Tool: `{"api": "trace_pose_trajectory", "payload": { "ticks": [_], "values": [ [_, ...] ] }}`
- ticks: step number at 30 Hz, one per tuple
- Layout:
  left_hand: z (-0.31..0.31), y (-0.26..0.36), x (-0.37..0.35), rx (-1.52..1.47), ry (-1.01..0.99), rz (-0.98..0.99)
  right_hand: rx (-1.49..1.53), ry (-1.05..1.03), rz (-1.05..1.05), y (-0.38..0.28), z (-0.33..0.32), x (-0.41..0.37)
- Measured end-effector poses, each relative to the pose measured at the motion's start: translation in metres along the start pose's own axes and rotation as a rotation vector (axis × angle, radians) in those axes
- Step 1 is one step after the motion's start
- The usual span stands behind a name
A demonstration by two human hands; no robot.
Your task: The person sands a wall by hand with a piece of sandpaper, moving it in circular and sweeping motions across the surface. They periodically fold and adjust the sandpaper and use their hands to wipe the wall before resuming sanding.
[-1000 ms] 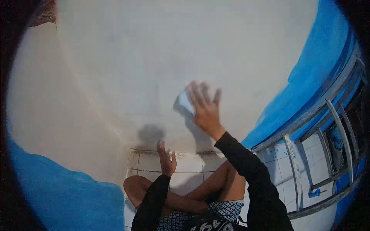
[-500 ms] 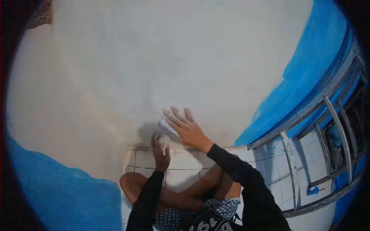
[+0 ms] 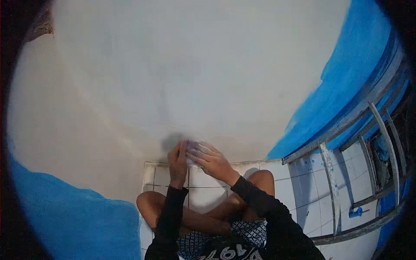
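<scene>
In front of the lower wall (image 3: 203, 82), my two hands meet over a small greyish sheet (image 3: 190, 146) that looks like sandpaper. My left hand (image 3: 177, 161) is closed, pinching the sheet's left edge between thumb and fingers. From the other side, the fingers of my right hand (image 3: 211, 161) press over the sheet and cover most of it. Pale dust shows on the right fingers. The wall behind the hands has a whitish, unpainted-looking surface with a dark hand shadow on it.
Blue paint covers the wall's lower left (image 3: 78, 212) and right side. A wooden ladder (image 3: 330, 186) lies at the right over the white tiled floor (image 3: 208, 180). Beside its rungs is a small blue object with a red tip (image 3: 356, 212). My crossed legs are below.
My right hand has come down off the wall with the sheet. My left hand has risen from below and closed on the sheet's edge.
</scene>
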State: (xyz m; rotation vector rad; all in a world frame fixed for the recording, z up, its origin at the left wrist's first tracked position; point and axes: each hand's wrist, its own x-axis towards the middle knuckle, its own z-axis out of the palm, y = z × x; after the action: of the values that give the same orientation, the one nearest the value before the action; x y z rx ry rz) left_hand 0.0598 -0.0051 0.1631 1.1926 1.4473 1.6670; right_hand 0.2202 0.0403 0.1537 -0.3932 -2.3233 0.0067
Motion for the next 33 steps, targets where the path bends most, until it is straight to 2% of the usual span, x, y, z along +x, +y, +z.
{"api": "trace_pose_trajectory", "payload": {
  "ticks": [4, 8, 11, 13, 14, 15, 16, 18, 19, 21, 22, 24, 26, 28, 29, 30, 31, 33],
  "values": [
    [0.008, 0.013, 0.005, -0.008, -0.076, 0.015, 0.014, 0.066, 0.018, 0.003, 0.001, -0.014],
    [0.009, 0.02, 0.017, 0.153, -0.119, 0.059, 0.02, 0.083, -0.015, 0.008, -0.003, -0.019],
    [0.011, 0.036, 0.024, 0.218, -0.14, 0.081, 0.064, -0.031, 0.091, 0.007, -0.005, -0.02],
    [0.014, 0.051, 0.027, 0.226, -0.157, 0.076, 0.061, 0.057, 0.02, 0.014, -0.011, -0.006],
    [0.019, 0.062, 0.027, 0.11, -0.143, 0.1, 0.061, 0.06, 0.019, 0.017, -0.018, 0.001],
    [0.023, 0.07, 0.027, -0.006, -0.129, 0.124, 0.002, 0.189, 0.043, 0.02, -0.027, 0.007],
    [0.023, 0.073, 0.026, -0.002, -0.129, 0.126, -0.055, 0.319, 0.068, 0.023, -0.038, 0.014],
    [0.022, 0.075, 0.023, 0.002, -0.185, 0.257, -0.202, 0.502, 0.102, 0.034, -0.065, 0.03],
    [0.017, 0.067, 0.02, 0.003, -0.18, 0.258, -0.198, 0.502, 0.099, 0.045, -0.071, 0.037],
    [0.006, 0.029, 0.015, 0.136, -0.185, 0.282, -0.301, 0.707, 0.163, 0.065, -0.079, 0.048],
    [0.0, 0.01, 0.011, 0.131, -0.184, 0.288, -0.307, 0.709, 0.156, 0.069, -0.077, 0.049],
    [-0.015, -0.034, 0.0, 0.448, -0.133, 0.38, -0.47, 0.574, 0.226, 0.08, -0.065, 0.049],
    [-0.033, -0.081, -0.006, 0.453, -0.148, 0.447, -0.478, 0.629, 0.173, 0.088, -0.056, 0.052],
    [-0.057, -0.119, -0.014, 0.467, -0.173, 0.493, -0.478, 0.415, 0.015, 0.088, -0.057, 0.052],
    [-0.071, -0.134, -0.014, 0.583, -0.137, 0.481, -0.63, 0.383, 0.016, 0.088, -0.071, 0.056],
    [-0.08, -0.137, -0.011, 0.696, -0.099, 0.472, -0.636, 0.382, 0.026, 0.088, -0.076, 0.058],
    [-0.084, -0.142, -0.009, 0.669, -0.047, 0.414, -0.64, 0.438, 0.055, 0.089, -0.08, 0.061],
    [-0.086, -0.163, 0.003, 0.704, 0.031, 0.443, -0.602, 0.498, 0.122, 0.085, -0.076, 0.065]
  ]
}}
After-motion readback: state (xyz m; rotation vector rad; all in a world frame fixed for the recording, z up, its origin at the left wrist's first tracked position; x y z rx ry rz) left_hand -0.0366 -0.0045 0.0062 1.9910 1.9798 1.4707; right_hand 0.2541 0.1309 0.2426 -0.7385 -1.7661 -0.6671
